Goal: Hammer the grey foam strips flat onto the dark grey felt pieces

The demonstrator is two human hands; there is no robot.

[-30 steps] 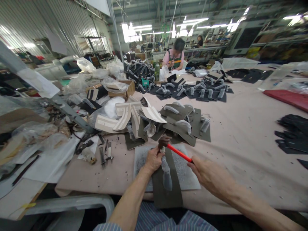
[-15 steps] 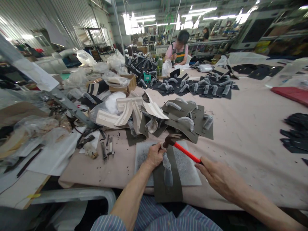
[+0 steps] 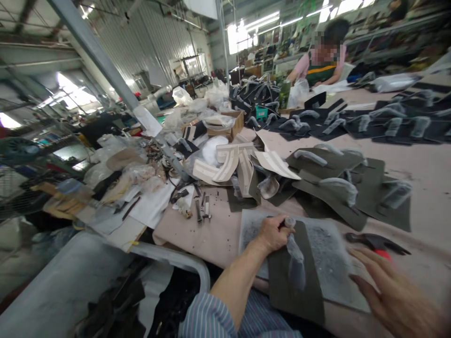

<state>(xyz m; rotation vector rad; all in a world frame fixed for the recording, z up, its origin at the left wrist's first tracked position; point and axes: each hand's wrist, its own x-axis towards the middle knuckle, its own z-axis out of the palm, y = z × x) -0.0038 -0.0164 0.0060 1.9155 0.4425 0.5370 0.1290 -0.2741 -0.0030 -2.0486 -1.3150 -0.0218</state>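
Note:
My left hand (image 3: 273, 232) is closed in a pinch on a small dark tool (image 3: 282, 224), which it presses onto the top end of a dark olive leather piece (image 3: 282, 281). A strap wrapped in clear plastic (image 3: 296, 263) runs down that piece. The piece lies on a grey speckled mat (image 3: 324, 244) at the table's near edge. My right hand (image 3: 391, 295) is at the lower right, fingers stretched out and low over the table. A hammer (image 3: 373, 240) with a red handle lies flat just beyond the fingertips, its handle running under them.
A pile of similar olive pieces (image 3: 327, 188) and cream curved pieces (image 3: 229, 164) lies beyond the mat. Small metal tools (image 3: 204, 209) lie to the left. Black pieces (image 3: 387, 124) cover the far table, where another person (image 3: 320, 61) works. Plastic bags and clutter (image 3: 123, 173) fill the left side.
The hammer, raised over the tool before, now lies on the table to the right. My right hand has loosened from its handle. The view has swung to the left.

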